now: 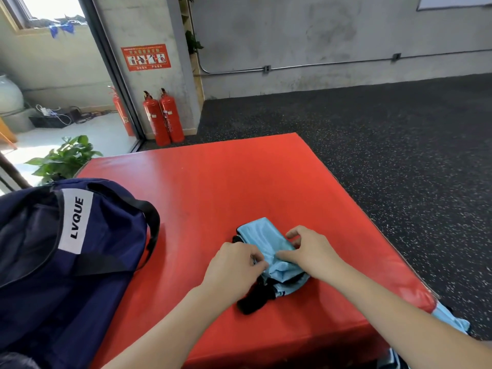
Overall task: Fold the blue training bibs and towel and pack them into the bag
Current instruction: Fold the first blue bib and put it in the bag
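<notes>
Head view. The navy bag (53,262) at your left carries a white label reading "LVQUE"; it lies open on the red counter (226,182). A red wall sign (146,57) bears four pictograms; its writing is too small to read. One folded light-blue bib (262,235) with black trim lies on the counter in front of you. Your left hand (234,267) pinches its near fold with curled fingers, and your right hand (311,251) grips the same bunched fold from the other side. A second piece of light-blue cloth (450,319) hangs off the counter's right corner. Two red fire extinguishers (163,117) stand against a concrete pillar, with a third (121,110) behind the glass. One potted plant (65,158) sits beyond the bag. The floor (399,142) is dark, speckled rubber.
</notes>
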`<state>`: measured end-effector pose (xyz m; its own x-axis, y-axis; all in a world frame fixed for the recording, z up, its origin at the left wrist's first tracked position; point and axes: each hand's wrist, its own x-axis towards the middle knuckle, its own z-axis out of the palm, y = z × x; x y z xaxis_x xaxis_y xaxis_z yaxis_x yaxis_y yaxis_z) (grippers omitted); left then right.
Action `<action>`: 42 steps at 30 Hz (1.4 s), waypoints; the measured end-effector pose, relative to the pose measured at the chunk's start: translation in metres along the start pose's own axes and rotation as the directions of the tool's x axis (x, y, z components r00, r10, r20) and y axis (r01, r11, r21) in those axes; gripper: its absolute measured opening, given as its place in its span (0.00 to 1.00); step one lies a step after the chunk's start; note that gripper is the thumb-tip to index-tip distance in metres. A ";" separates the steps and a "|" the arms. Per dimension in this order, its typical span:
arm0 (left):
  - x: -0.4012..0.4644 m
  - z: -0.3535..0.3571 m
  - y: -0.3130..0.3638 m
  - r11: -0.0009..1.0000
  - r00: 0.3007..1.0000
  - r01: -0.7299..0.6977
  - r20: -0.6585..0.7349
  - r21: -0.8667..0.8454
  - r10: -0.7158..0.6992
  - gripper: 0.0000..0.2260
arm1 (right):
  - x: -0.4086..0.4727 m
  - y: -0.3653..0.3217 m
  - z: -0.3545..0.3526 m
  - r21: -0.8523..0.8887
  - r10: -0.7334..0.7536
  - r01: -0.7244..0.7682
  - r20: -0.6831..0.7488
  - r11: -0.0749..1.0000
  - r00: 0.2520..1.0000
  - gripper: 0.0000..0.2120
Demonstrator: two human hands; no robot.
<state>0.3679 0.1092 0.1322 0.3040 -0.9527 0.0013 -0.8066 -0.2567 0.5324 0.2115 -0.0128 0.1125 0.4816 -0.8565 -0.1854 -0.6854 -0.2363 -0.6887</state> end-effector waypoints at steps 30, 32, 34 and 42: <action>-0.038 -0.080 -0.035 0.819 0.955 -0.030 -0.257 -0.573 -0.145 0.13 | -0.049 -0.059 -0.010 0.726 -0.195 0.049 0.118 0.686 0.974 0.19; -0.053 -0.087 -0.042 0.831 0.951 -0.023 -0.268 -0.555 -0.153 0.16 | -0.055 -0.072 0.004 0.758 -0.168 0.092 0.024 0.646 0.985 0.20; -0.069 -0.093 -0.047 0.835 0.946 -0.049 -0.294 -0.548 -0.137 0.19 | -0.063 -0.087 0.017 0.753 -0.130 0.143 -0.076 0.643 0.989 0.19; -0.141 -0.157 -0.105 0.884 0.818 -0.079 -0.537 -0.460 -0.207 0.22 | -0.078 -0.191 0.074 0.553 -0.436 0.429 -0.128 0.715 0.891 0.04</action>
<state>0.4889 0.2959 0.2091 0.6874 -0.6388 0.3456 -0.5041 -0.0771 0.8602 0.3457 0.1333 0.2067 0.6580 -0.7188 0.2247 0.0185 -0.2828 -0.9590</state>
